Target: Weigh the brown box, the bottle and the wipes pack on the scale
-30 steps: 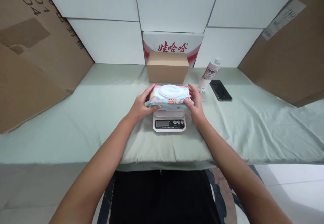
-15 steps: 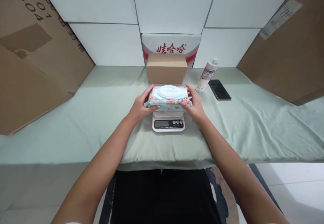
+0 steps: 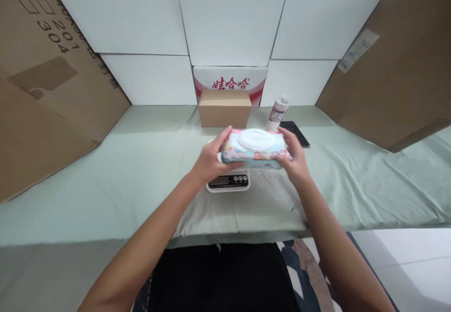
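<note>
Both of my hands hold a pack of wet wipes (image 3: 255,148) with a white round lid and a pink and blue printed wrapper. My left hand (image 3: 210,161) grips its left end and my right hand (image 3: 295,159) grips its right end. The pack hangs in the air, above and slightly right of a small white kitchen scale (image 3: 228,182), whose display and buttons show below the pack. The scale's platform is mostly hidden behind my left hand and the pack.
A brown cardboard box (image 3: 225,108) stands behind the scale, before a white carton with red lettering (image 3: 229,80). A white bottle (image 3: 276,113) and a dark phone (image 3: 295,133) lie at the right. Large cardboard sheets (image 3: 45,91) lean at both sides on the green cloth (image 3: 123,171).
The pack has been lifted off the scale and carried up and a little to the right in both hands. The camera view has also tilted.
</note>
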Demonstrator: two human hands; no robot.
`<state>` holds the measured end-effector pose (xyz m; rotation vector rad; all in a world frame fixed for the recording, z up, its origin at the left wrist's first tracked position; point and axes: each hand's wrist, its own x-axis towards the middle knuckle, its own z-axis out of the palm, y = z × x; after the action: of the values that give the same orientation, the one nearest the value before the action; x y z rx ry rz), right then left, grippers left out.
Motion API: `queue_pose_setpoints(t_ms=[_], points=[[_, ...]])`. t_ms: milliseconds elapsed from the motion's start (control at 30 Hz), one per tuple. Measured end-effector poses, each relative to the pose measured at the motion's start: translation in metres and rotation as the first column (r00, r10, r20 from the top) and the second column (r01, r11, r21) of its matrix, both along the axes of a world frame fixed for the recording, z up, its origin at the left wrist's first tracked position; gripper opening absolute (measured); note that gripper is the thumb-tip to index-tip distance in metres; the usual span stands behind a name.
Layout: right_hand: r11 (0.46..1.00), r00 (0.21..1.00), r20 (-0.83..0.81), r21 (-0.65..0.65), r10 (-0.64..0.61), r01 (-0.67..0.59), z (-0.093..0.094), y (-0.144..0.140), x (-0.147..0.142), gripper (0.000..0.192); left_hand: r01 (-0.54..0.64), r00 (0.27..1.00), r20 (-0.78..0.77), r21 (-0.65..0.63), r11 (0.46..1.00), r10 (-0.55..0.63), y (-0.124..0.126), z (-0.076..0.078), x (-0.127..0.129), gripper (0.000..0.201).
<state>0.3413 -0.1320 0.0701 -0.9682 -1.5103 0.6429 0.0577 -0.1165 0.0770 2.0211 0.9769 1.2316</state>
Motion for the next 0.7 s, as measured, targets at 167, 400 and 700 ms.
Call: queue_pose_setpoints(t_ms=[167, 400, 700], points=[[0.967, 0.967, -0.065, -0.074, -0.247, 0.242, -0.009, -0.035, 0.110, 0.076, 0.175, 0.983, -0.047, -0.064, 0.982, -0.178, -0.018, 0.001, 0.119, 0.116], [0.810, 0.823, -0.090, -0.266, -0.561, 0.523, -0.032, -0.049, 0.199, 0.064, 0.248, 0.943, -0.140, -0.310, 0.918, -0.301, -0.014, -0.015, 0.241, 0.113], [0.718, 0.725, 0.136, -0.104, -0.675, 0.688, -0.042, -0.053, 0.207, 0.044, 0.246, 0.913, -0.288, -0.175, 0.953, -0.288, -0.018, -0.010, 0.190, 0.091]])
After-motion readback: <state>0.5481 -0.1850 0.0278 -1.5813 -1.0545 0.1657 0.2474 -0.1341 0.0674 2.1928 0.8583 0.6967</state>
